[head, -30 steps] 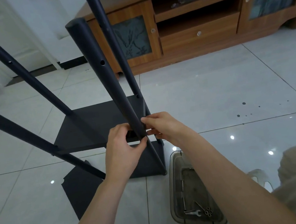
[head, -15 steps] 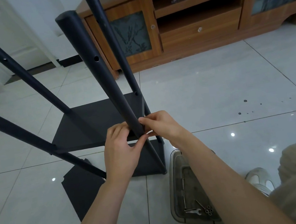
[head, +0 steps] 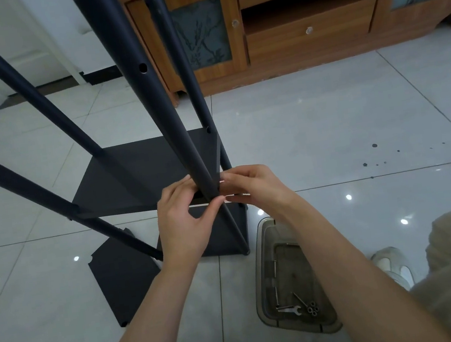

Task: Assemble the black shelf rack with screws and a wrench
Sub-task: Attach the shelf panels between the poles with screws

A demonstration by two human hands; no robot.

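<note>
In the tray [head: 262,275] at lower right the wrench [head: 290,309] lies unused. At mid-frame the left hand [head: 182,222] wraps the front pole [head: 152,94] at the shelf panel [head: 133,177] corner; the right hand [head: 252,186] pinches its other side, any screw hidden. Best to align the holes squarely and start the threads by finger.

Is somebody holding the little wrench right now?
No, the wrench lies in the clear tray on the floor.

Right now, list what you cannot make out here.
Head view:
Joint on the near black metal post: hidden by the left hand and right hand; any screw in their grip unseen.
Far black post's top: cut by the top edge.
Silver hardware in the clear plastic tray: too small to count.
</note>
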